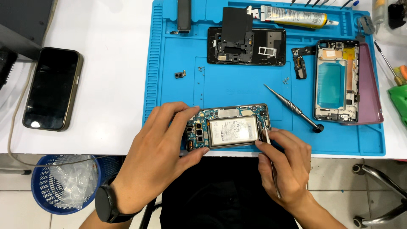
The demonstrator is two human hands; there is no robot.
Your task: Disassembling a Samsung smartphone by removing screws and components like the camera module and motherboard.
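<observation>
An opened phone (pixel 229 126) with its battery and circuit board exposed lies at the near edge of a blue work mat (pixel 169 63). My left hand (pixel 159 157) grips the phone's left end, thumb under it and fingers over the top edge. My right hand (pixel 286 163) holds metal tweezers (pixel 268 140), their tips touching the phone's right end beside the battery. A dark watch is on my left wrist.
On the mat lie a screwdriver (pixel 292 107), a second opened phone frame (pixel 337 80), a black back cover with parts (pixel 246 44), a glue tube (pixel 296 17) and small loose parts (pixel 179 75). A dark phone (pixel 53 88) lies left on the white table. A blue bin (pixel 63 180) stands below.
</observation>
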